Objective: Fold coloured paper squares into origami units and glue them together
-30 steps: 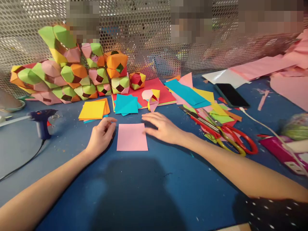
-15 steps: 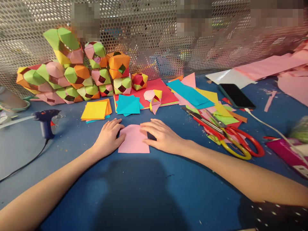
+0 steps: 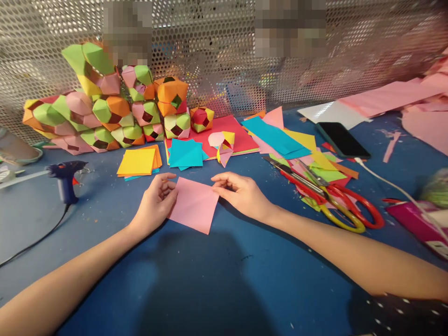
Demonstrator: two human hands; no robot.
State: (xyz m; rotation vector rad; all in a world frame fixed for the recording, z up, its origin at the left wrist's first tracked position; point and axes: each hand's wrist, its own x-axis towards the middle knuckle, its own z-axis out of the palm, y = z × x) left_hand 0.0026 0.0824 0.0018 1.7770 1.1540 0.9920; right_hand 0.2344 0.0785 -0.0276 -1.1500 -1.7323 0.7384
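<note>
A pink paper square [image 3: 194, 205] is lifted slightly off the blue table [image 3: 217, 280], turned like a diamond. My left hand [image 3: 156, 203] pinches its left corner with curled fingers. At the sheet's right corner my right hand [image 3: 241, 193] pinches the edge between thumb and fingers. Both forearms reach in from the bottom of the view.
Stacks of yellow-orange [image 3: 138, 161] and teal [image 3: 185, 153] paper squares lie behind. Folded paper cubes [image 3: 105, 107] pile up at back left against a perforated metal screen [image 3: 224, 56]. Red-handled scissors [image 3: 336, 198], a phone [image 3: 342, 140], a cable and loose sheets are right; a glue gun [image 3: 66, 175] left.
The pink sheet lay flat and square a second ago with my hands beside it. Both hands closed on its corners, lifted it and rotated it into a diamond.
</note>
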